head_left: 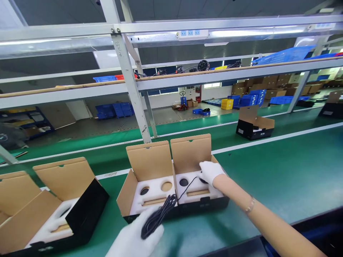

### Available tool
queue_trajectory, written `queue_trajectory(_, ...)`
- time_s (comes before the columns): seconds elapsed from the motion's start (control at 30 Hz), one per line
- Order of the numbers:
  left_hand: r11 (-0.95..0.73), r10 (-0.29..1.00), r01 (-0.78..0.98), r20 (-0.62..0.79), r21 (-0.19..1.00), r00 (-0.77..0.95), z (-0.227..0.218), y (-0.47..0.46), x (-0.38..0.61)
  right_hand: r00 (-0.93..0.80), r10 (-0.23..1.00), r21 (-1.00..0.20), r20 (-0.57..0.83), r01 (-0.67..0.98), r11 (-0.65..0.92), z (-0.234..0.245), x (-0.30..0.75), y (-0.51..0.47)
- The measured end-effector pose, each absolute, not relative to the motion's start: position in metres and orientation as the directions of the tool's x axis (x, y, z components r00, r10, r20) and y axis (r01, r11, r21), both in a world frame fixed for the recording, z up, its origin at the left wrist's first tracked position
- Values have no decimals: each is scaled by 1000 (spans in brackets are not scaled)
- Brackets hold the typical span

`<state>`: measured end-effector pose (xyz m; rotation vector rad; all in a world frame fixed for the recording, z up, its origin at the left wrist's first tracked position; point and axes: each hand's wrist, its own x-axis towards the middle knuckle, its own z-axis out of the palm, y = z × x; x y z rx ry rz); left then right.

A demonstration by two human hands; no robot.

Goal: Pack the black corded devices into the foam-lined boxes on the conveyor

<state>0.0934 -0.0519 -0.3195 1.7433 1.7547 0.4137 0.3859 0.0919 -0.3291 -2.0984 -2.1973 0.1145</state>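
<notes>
Two open cardboard boxes stand side by side on the green belt, each with a white foam insert that has round holes and a slot. My left hand (138, 237), in a white glove, is closed on a coiled bundle of black cable (158, 216) at the front of the left box (147, 178). One strand runs from the coil to my right hand (210, 172), also gloved, which pinches the cable's end over a round hole in the foam of the right box (193, 153). What sits at that end is hidden by the fingers.
Another open box with foam (66, 200) sits at the left, partly out of frame. A further open box (253, 126) lies farther along the green conveyor (281, 167). A metal frame post (134, 92) rises behind the boxes. Blue crates and cartons fill the floor beyond.
</notes>
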Motion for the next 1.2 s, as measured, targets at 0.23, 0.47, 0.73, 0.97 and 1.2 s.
queue_trajectory(0.23,-514,857,761,208,395,470,-227,4,158,-422,658,-216,624,716,664,-269,374,17)
queue_trajectory(0.47,-483,853,705,460,519,245,-250,59,226,71,924,-881,375,337,332,-294,380,46)
queue_trajectory(0.73,-613,740,594,118,520,662,-283,88,240,24,965,-871,261,437,225,-311,406,65)
queue_trajectory(0.97,-703,676,639,15,312,737,-284,126,240,-392,842,106,370,918,381,-293,401,55)
queue_trajectory(1.2,-494,856,625,214,604,470,-284,117,232,-65,954,-359,293,917,173,-318,399,76)
